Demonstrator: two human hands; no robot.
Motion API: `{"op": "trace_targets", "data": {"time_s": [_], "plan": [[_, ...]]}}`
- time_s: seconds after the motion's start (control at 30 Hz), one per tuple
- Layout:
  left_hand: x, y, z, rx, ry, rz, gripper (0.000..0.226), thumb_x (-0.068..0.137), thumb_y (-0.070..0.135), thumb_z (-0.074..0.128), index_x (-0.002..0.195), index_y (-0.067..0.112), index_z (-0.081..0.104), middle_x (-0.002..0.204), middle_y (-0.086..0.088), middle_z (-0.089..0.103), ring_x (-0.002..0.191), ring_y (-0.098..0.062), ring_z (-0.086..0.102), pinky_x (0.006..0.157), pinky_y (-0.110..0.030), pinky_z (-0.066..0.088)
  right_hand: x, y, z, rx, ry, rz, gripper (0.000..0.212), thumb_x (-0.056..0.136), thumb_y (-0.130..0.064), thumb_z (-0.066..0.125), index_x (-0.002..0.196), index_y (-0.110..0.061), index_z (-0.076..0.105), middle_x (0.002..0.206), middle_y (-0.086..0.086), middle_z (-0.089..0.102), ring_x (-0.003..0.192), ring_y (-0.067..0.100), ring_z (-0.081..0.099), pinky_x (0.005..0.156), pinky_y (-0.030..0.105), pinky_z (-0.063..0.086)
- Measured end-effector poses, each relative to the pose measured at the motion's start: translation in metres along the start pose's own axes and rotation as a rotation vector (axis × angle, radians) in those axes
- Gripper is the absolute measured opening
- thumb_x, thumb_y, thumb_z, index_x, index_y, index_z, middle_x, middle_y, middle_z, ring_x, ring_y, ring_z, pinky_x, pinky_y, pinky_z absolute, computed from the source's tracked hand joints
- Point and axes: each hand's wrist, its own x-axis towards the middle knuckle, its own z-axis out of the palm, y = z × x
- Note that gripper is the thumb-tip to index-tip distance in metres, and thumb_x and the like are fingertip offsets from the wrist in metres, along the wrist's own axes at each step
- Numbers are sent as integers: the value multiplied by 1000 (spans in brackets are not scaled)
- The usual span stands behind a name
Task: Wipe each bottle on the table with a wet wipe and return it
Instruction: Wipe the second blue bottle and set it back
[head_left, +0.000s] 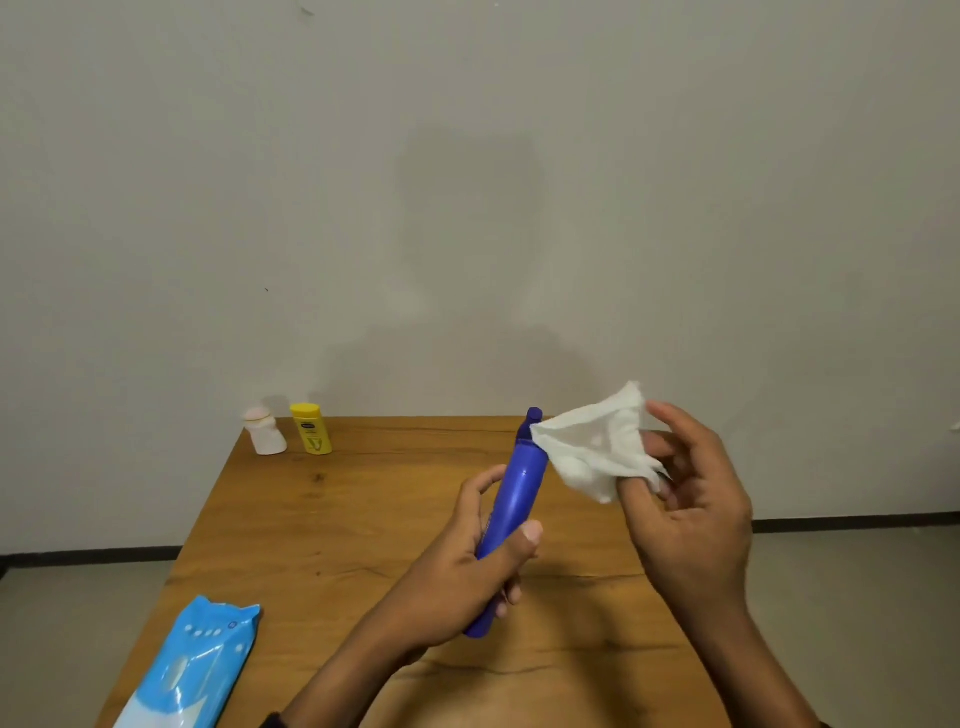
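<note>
A tall blue bottle (517, 499) is lifted above the middle of the wooden table (363, 519), tilted with its cap pointing away from me. My left hand (467, 577) grips its lower half. My right hand (685, 499) holds a crumpled white wet wipe (592, 447) by its right side, and the wipe's left corner touches the bottle near the cap. Two other bottles stand at the far left corner: a small white one with a pinkish cap (265, 431) and a yellow one (311, 428).
A blue and white pack of wet wipes (192, 670) lies at the table's near left edge, partly hanging over it. A plain grey wall rises right behind the table's far edge. Grey floor shows on both sides.
</note>
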Motion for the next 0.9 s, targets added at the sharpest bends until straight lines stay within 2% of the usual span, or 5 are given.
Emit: {"op": "trace_targets", "data": {"time_s": [0.17,0.27,0.53,0.73,0.9], "plan": [[-1,1,4,66,55,192,50,84,71,57,130,58,41,90,15,68,72,-2,62,66,-23,53,-17,-29,28,-138,-396,-281,30,83,-1,58,107,-11,72,102,-2,63,95,14,61,76,22,52],[-7,4,-5,185,126,234,53,86,69,56,134,55,39,115,28,64,99,3,64,79,-19,54,-17,-26,27,-220,-491,-295,22,86,-2,58,98,-10,74,99,0,62,92,12,61,75,14,50],[-7,0,-12,300,368,196,50,73,63,74,116,56,50,100,19,65,81,-8,66,69,-24,55,42,-19,-39,-7,190,21,36,88,-3,65,88,-39,71,91,-8,72,85,14,68,73,36,59],[1,4,-7,384,353,195,33,70,49,69,99,37,59,86,11,69,71,-5,65,63,-30,56,-5,-51,12,-79,-600,-303,23,78,-1,72,94,-16,78,103,-7,73,96,18,66,81,28,54],[2,1,4,324,275,149,38,70,43,77,103,47,58,92,11,70,79,-4,69,66,-31,60,-4,-34,35,-325,-467,-342,32,70,12,78,98,-4,77,103,5,72,87,26,61,75,31,54]]}}
